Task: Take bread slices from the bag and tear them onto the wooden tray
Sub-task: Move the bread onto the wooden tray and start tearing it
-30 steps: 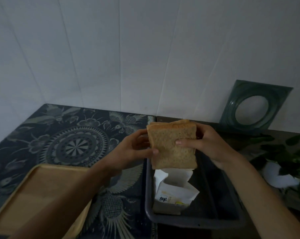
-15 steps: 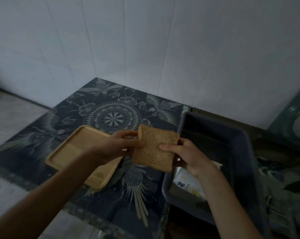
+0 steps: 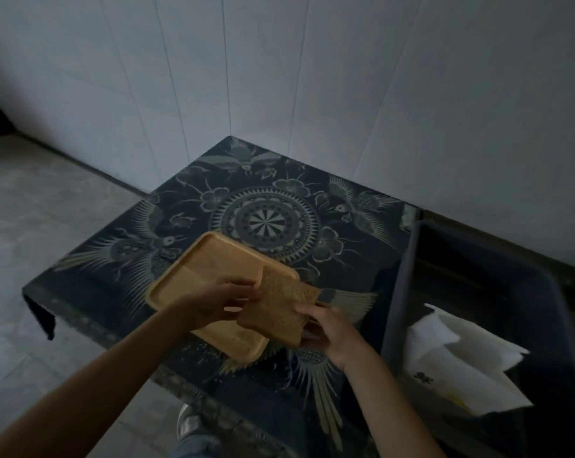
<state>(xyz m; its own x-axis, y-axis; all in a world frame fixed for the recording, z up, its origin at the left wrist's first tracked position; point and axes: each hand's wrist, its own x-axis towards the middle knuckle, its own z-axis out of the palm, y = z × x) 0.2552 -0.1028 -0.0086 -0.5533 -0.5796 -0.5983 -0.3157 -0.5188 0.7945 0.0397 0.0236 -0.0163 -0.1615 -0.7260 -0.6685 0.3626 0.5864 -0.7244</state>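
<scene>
- Floor (image 3: 48, 242) is seen at far left, bare and grey; the table (image 3: 193, 206) with its dark patterned cloth stands against the wall corner.
- Wooden tray (image 3: 193, 269) lies on the table near its front edge; no torn pieces are seen on it yet.
- Left hand (image 3: 213, 304) is closed on the near-left edge of the bread slices (image 3: 279, 309), thumb on top.
- The bread slices, held over the dark bin a second ago, have been carried leftward and are now held over the tray's right end, tilted; what looks like two slices is held together.
- Right hand (image 3: 325, 328) is closed on the right edge of the same bread, fingers underneath.
- Transfer is judged done; tearing is judged to come next.
- Dark bin (image 3: 477, 292) stands at right, beside the table, with the white bag (image 3: 461, 365) lying open inside it.
</scene>
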